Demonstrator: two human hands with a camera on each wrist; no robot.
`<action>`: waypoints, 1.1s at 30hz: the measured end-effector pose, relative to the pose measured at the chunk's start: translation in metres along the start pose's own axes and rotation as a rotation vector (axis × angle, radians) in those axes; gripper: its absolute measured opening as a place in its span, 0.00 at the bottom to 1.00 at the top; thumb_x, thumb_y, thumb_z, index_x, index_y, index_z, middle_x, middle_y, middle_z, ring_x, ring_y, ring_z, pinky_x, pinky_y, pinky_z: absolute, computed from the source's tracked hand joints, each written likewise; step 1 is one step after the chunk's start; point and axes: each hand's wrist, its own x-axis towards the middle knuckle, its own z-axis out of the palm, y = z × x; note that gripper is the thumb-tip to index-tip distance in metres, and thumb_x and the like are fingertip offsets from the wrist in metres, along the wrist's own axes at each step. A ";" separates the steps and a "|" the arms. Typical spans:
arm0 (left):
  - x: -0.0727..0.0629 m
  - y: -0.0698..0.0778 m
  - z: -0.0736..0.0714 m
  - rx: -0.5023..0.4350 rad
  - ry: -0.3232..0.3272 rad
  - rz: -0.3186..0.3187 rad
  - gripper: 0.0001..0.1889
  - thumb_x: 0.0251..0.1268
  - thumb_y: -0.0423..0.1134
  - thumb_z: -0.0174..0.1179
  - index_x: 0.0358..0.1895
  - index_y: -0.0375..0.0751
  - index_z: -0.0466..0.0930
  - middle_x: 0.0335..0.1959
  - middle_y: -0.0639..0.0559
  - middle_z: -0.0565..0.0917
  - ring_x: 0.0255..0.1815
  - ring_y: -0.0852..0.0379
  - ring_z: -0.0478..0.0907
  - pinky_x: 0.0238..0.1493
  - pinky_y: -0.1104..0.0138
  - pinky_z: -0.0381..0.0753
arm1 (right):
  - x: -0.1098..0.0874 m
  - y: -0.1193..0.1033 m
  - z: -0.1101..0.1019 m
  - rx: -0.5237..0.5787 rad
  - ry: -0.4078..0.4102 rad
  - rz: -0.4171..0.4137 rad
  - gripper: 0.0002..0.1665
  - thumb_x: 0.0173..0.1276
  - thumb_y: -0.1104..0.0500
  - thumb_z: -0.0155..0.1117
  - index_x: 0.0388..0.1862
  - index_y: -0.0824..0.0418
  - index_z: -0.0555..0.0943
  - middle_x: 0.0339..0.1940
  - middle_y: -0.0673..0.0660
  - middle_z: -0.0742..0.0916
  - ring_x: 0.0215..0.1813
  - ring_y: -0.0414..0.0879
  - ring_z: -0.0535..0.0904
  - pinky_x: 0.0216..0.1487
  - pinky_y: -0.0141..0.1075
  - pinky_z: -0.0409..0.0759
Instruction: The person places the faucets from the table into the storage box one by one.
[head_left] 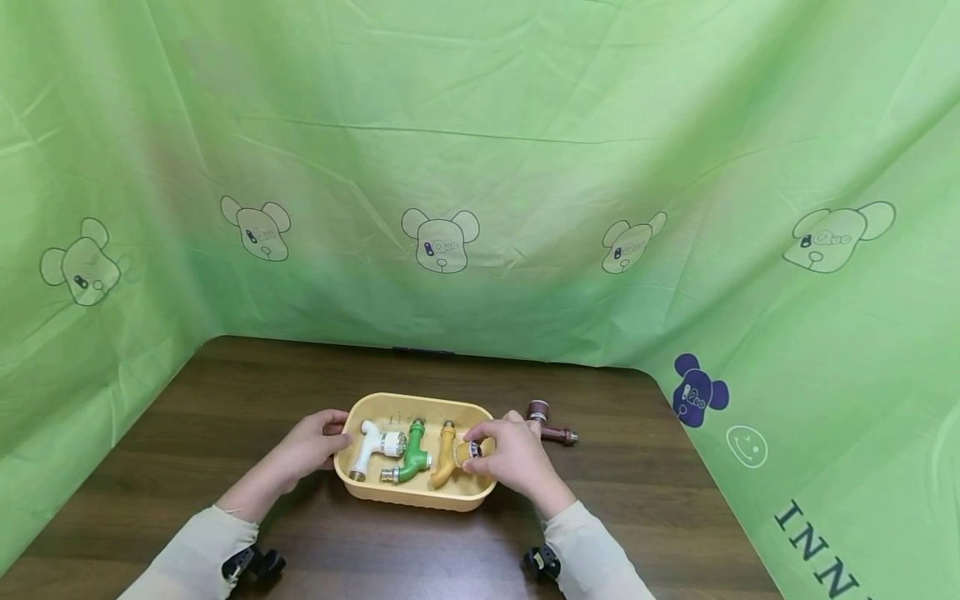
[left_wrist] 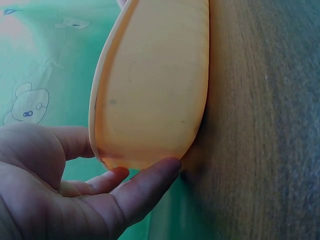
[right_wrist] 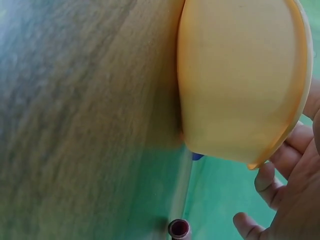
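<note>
A pale yellow plastic basin (head_left: 416,498) stands on the table, with a white faucet (head_left: 367,450), a green faucet (head_left: 415,454) and a yellow faucet (head_left: 445,457) side by side in it. My left hand (head_left: 315,442) grips the basin's left end; in the left wrist view, its fingers (left_wrist: 150,187) curl about the end wall. Reaching over the right rim, my right hand (head_left: 517,458) pinches the knob end of the yellow faucet between thumb and fingers. The basin wall hides that grasp from the right wrist view. Right behind this hand lies a dark red faucet (head_left: 555,433).
The brown wooden table (head_left: 270,375) carries the basin near its middle. Green cloth (head_left: 450,167) with printed bear heads hangs at the back and both sides. A dark strip (head_left: 423,351) lies at the table's back edge.
</note>
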 end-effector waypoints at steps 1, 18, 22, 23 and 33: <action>0.000 0.000 0.000 0.002 -0.001 0.000 0.26 0.74 0.30 0.56 0.71 0.24 0.65 0.58 0.31 0.77 0.49 0.48 0.82 0.43 0.55 0.89 | 0.000 0.000 0.000 0.000 0.004 0.006 0.19 0.46 0.46 0.86 0.38 0.43 0.90 0.28 0.43 0.84 0.42 0.42 0.70 0.56 0.51 0.58; 0.000 0.000 -0.001 0.005 0.004 -0.002 0.26 0.75 0.30 0.56 0.71 0.23 0.64 0.59 0.30 0.77 0.51 0.47 0.82 0.44 0.55 0.89 | 0.003 0.003 0.001 0.075 -0.015 0.072 0.19 0.46 0.48 0.85 0.38 0.45 0.90 0.37 0.43 0.89 0.51 0.50 0.77 0.72 0.67 0.49; 0.000 0.000 0.000 0.006 0.004 -0.003 0.25 0.75 0.30 0.55 0.71 0.23 0.64 0.59 0.30 0.77 0.52 0.46 0.82 0.44 0.55 0.89 | 0.004 0.002 0.002 0.086 -0.024 0.073 0.19 0.46 0.48 0.85 0.39 0.45 0.90 0.39 0.43 0.90 0.53 0.52 0.78 0.74 0.73 0.41; 0.000 0.000 0.000 0.006 0.004 -0.002 0.25 0.75 0.30 0.55 0.71 0.23 0.64 0.59 0.30 0.77 0.52 0.46 0.82 0.44 0.55 0.89 | 0.004 0.002 0.002 0.086 -0.024 0.073 0.19 0.46 0.48 0.85 0.39 0.45 0.90 0.39 0.43 0.90 0.54 0.52 0.78 0.74 0.73 0.40; 0.000 0.000 0.000 0.001 0.003 0.005 0.26 0.74 0.29 0.55 0.71 0.22 0.64 0.59 0.29 0.77 0.51 0.47 0.82 0.44 0.55 0.89 | 0.006 0.000 0.004 0.099 -0.032 0.077 0.19 0.47 0.49 0.85 0.39 0.47 0.90 0.38 0.43 0.90 0.55 0.53 0.78 0.72 0.73 0.46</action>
